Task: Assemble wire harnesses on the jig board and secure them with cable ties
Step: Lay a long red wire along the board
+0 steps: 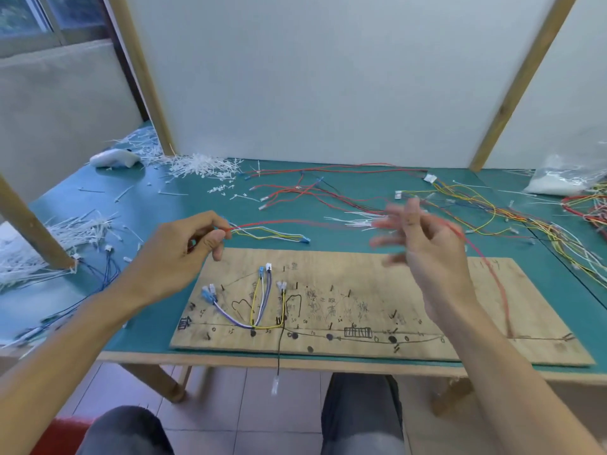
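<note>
L hand (184,257) is held above the table (138,205), just behind the jig board (345,310); thumb & forefinger are pinched on one end of a thin wire bundle (266,233) (red, yellow, white), whose far end w/ a blue connector (305,240) is laid on the mat. A red wire (499,287) is run from that pinch past the R hand (427,251) and draped down over the board's right part. R hand is blurred, fingers splayed; contact w/ the red wire cannot be told. Purple, white & yellow routed wires (252,307) are seated on the board's left pegs; a black wire (279,349) is hung off the front edge. Cable ties (203,167) are heaped at the back left, loose wires (476,205) at the back right.
</note>
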